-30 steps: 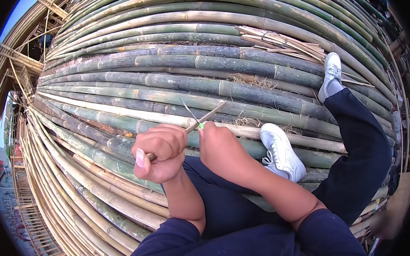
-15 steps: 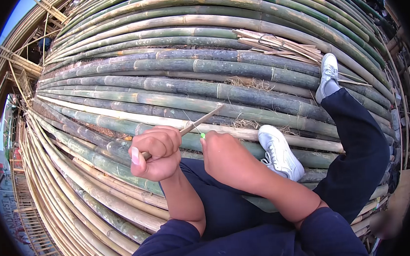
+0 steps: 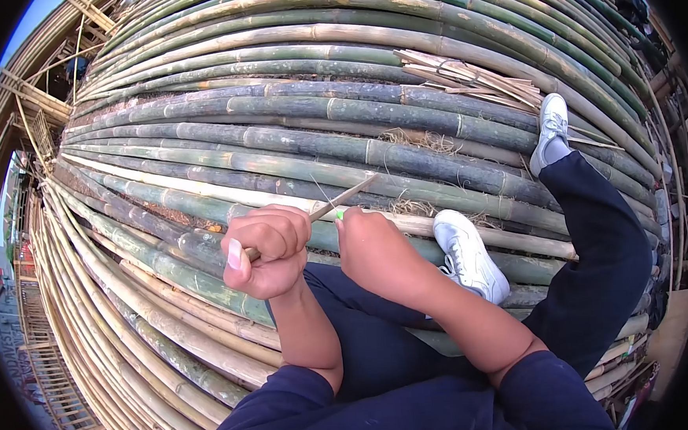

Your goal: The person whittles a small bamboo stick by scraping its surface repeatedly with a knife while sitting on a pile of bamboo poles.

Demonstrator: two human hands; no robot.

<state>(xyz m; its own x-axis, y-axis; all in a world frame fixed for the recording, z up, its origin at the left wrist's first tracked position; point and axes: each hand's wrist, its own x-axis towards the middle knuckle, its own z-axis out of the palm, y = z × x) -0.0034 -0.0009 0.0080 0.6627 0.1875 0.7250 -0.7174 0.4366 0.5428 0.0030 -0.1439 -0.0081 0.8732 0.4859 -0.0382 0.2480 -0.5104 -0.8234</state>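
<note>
The left hand (image 3: 266, 250) grips a thin brown wooden stick (image 3: 348, 195), its tip pointing far right. The right hand (image 3: 370, 249) pinches a small bright-green piece (image 3: 340, 214) just beside it, above green bamboo poles (image 3: 428, 180).

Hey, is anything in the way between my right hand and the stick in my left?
Nothing visible blocks it. The right hand is close to the stick in the left hand; only the thin, green-ended tool it grips shows between them.
</note>
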